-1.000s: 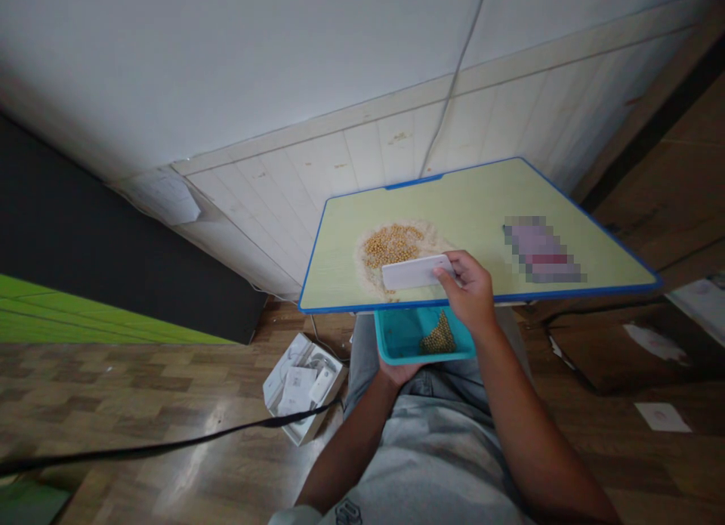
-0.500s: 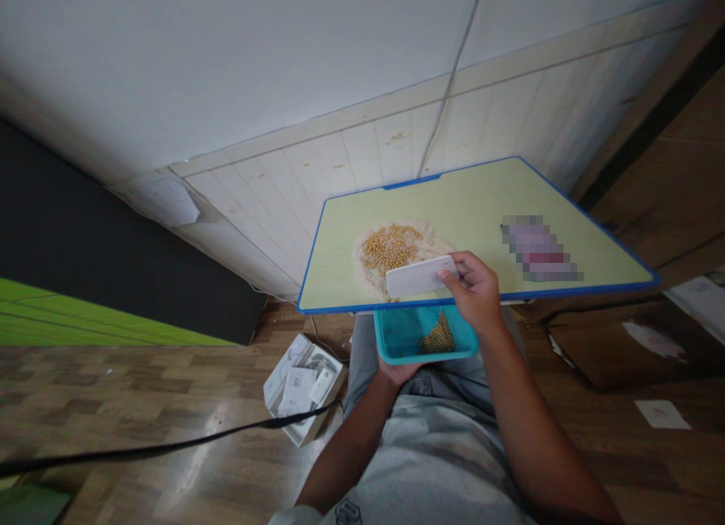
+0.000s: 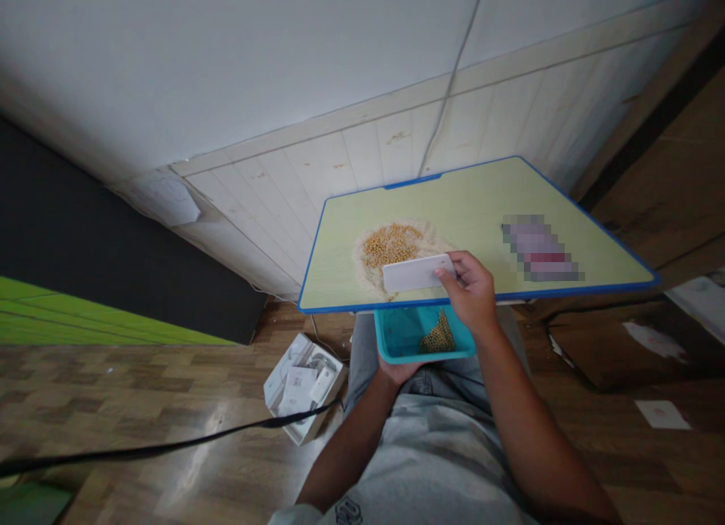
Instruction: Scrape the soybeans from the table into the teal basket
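Observation:
My right hand [image 3: 474,289] pinches the right end of a flat white card [image 3: 413,274] with rounded corners. The card is tilted over the near edge of a pile of yellow soybeans [image 3: 393,243] lying among pale rice-like grains [image 3: 368,279] on the table. Below the table's front edge, my left hand [image 3: 401,372] supports a turquoise plastic tub [image 3: 390,353] from underneath, its fingers mostly hidden. Inside the tub, a heap of soybeans [image 3: 439,336] is gathered toward the right.
The small table [image 3: 470,196] has a pale green top and blue rim. A pixelated flat object [image 3: 541,249] lies on its right side. An open white box [image 3: 306,389] with papers stands on the floor at left, crossed by a black strap [image 3: 226,433]. Cardboard [image 3: 612,344] lies right.
My right hand and the card have shifted slightly left along the near side of the pile. The tub stays nearly in place under the edge.

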A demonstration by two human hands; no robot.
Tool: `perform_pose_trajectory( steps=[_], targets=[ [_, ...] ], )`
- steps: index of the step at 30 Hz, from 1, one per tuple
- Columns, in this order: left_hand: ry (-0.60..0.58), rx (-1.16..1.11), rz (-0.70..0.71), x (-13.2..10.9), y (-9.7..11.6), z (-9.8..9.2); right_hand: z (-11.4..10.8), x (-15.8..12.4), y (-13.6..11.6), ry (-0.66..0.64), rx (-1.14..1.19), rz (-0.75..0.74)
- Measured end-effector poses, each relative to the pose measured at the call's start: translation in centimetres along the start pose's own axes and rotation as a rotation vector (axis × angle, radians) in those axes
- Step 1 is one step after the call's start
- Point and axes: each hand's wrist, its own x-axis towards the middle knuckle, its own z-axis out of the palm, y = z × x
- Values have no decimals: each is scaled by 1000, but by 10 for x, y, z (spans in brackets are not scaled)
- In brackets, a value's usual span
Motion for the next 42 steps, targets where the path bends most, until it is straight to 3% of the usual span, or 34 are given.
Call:
perform_pose_trajectory(
  steps=[10, 15, 23, 29, 33, 42],
  targets=[
    [-32, -19, 0, 7, -2, -14, -1, -1, -3, -35, -1, 9],
    [56, -10, -18, 3, -1, -10, -2, 0, -2, -62, -5, 4],
    [61, 0, -14, -1, 1, 0, -1, -1, -1, -74, 2, -14],
    [-41, -9, 1, 6, -2, -18, 0, -1, -2, -65, -6, -14],
    [-18, 18, -22, 8, -3, -24, 1, -1, -4, -66, -6, -8],
    [-13, 1, -50, 1, 0, -12, -1, -3, -6, -47, 0, 19]
  ],
)
